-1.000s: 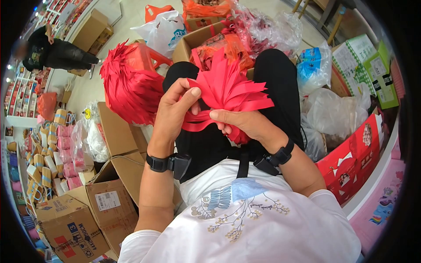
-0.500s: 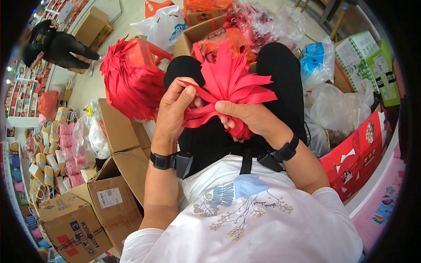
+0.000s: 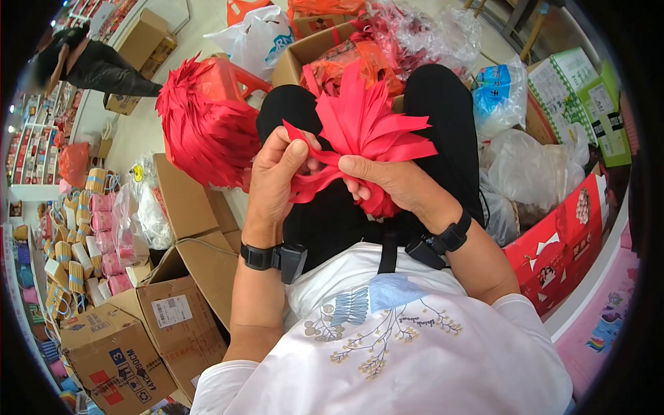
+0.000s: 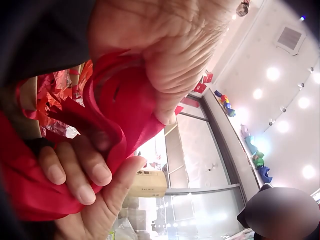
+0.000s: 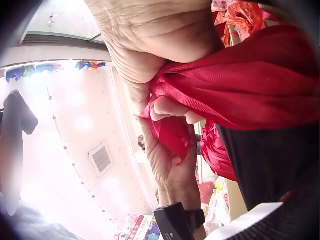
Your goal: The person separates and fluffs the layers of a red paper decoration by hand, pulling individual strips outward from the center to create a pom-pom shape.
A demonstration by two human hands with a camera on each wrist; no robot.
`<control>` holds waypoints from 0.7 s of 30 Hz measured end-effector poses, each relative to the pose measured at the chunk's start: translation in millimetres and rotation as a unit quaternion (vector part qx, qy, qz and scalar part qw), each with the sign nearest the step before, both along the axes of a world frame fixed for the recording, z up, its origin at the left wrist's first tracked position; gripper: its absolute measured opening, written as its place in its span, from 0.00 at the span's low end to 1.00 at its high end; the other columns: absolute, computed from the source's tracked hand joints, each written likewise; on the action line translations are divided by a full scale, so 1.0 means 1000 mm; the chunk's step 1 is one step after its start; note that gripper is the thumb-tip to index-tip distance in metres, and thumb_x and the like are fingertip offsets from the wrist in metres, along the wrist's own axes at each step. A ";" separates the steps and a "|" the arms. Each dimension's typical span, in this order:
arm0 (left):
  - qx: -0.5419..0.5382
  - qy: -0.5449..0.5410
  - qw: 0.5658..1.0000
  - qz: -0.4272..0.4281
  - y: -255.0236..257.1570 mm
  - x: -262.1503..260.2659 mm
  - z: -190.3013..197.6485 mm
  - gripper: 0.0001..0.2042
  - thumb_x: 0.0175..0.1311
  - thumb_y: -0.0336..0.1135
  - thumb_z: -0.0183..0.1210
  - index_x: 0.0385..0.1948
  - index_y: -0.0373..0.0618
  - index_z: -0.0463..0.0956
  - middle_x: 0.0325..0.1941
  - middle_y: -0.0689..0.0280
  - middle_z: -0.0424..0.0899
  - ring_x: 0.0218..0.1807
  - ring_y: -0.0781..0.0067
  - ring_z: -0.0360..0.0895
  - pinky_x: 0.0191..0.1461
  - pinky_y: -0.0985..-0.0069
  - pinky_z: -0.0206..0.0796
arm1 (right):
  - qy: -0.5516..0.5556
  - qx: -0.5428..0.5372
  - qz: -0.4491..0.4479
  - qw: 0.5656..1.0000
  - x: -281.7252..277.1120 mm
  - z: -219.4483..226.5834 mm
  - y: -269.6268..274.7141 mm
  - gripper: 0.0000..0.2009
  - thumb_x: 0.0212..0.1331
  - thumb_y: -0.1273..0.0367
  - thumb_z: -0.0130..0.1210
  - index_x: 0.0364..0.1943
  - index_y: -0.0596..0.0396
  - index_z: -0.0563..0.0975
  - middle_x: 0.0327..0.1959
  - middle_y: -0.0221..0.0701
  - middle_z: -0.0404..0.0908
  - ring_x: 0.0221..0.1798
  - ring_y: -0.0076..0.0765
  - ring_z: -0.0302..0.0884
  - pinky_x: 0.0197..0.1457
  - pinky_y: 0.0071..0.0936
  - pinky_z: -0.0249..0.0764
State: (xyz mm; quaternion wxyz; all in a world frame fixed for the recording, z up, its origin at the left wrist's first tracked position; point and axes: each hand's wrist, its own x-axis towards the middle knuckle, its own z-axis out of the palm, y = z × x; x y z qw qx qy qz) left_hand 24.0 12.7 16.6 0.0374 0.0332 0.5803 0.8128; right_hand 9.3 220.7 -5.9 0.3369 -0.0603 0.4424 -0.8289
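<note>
In the head view my right hand [image 3: 393, 183] grips the gathered neck of a bunch of red ribbon strips [image 3: 366, 124], thumb on top and fingertips curled beneath. The cut ends fan out away from me, over my lap. To its left, my left hand [image 3: 275, 173] pinches a red ribbon strip [image 3: 315, 183] that runs across to the bunch. A pointed end of that strip sticks up past the left index finger. The right wrist view shows the gathered ribbons [image 5: 240, 85] leaving the right hand in a thick fold, with the left palm facing it close by.
Beyond my left knee, a thick mass of red ribbons [image 3: 204, 142] hangs over a red plastic stool [image 3: 225, 83]. An open carton [image 3: 290, 69] with red bags stands ahead. Cardboard boxes [image 3: 117, 353] lie at the left, a red printed box [image 3: 564, 242] at the right. A person [image 3: 90, 62] stands far left.
The pinched ribbon's end now pokes up above my left fingers. Both hands have shifted slightly right in the view, the right hand keeping its grip. The standing person has changed posture.
</note>
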 end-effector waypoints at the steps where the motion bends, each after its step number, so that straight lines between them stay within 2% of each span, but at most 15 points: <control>1: -0.006 -0.002 1.000 -0.001 -0.001 0.001 0.001 0.08 0.73 0.38 0.57 0.39 0.43 0.75 0.39 0.69 0.80 0.35 0.85 0.72 0.40 0.83 0.67 | -0.002 -0.001 0.001 1.000 0.000 0.000 0.000 0.12 0.62 0.59 0.66 0.35 0.53 0.81 0.24 0.25 0.80 0.23 0.18 0.75 0.28 0.16 0.73; 11: -0.022 0.008 1.000 -0.002 -0.005 0.006 0.002 0.09 0.73 0.38 0.57 0.39 0.42 0.75 0.40 0.65 0.80 0.37 0.83 0.73 0.45 0.81 0.68 | -0.002 -0.008 -0.010 1.000 0.001 0.004 -0.001 0.13 0.64 0.57 0.64 0.34 0.52 0.81 0.24 0.25 0.80 0.22 0.17 0.75 0.28 0.17 0.73; 14: -0.013 0.037 0.999 -0.029 -0.007 0.006 -0.003 0.14 0.76 0.43 0.53 0.38 0.41 0.74 0.39 0.63 0.80 0.39 0.80 0.73 0.48 0.79 0.68 | -0.019 -0.010 -0.015 1.000 0.001 0.002 -0.001 0.13 0.65 0.58 0.63 0.33 0.53 0.81 0.24 0.25 0.80 0.22 0.17 0.75 0.27 0.17 0.72; 17: -0.008 0.090 0.990 -0.108 -0.014 -0.001 -0.011 0.20 0.78 0.51 0.45 0.39 0.41 0.73 0.38 0.62 0.80 0.42 0.76 0.75 0.50 0.77 0.68 | -0.010 -0.002 -0.019 1.000 0.000 0.000 -0.001 0.12 0.65 0.59 0.63 0.32 0.53 0.81 0.24 0.26 0.81 0.22 0.18 0.75 0.27 0.17 0.72; 20: 0.074 0.009 0.991 -0.116 -0.011 -0.003 -0.006 0.23 0.79 0.54 0.40 0.42 0.40 0.72 0.37 0.61 0.81 0.40 0.73 0.78 0.48 0.75 0.71 | -0.001 0.024 -0.007 1.000 0.000 -0.008 0.000 0.11 0.65 0.60 0.62 0.32 0.53 0.81 0.24 0.26 0.81 0.22 0.18 0.75 0.27 0.17 0.72; 21: 0.074 -0.014 0.993 -0.094 -0.011 -0.004 -0.005 0.24 0.79 0.55 0.40 0.44 0.40 0.72 0.36 0.61 0.81 0.39 0.72 0.79 0.46 0.75 0.72 | 0.004 0.026 -0.005 1.000 -0.001 -0.008 0.000 0.11 0.65 0.61 0.63 0.32 0.53 0.82 0.24 0.26 0.81 0.22 0.18 0.75 0.28 0.17 0.72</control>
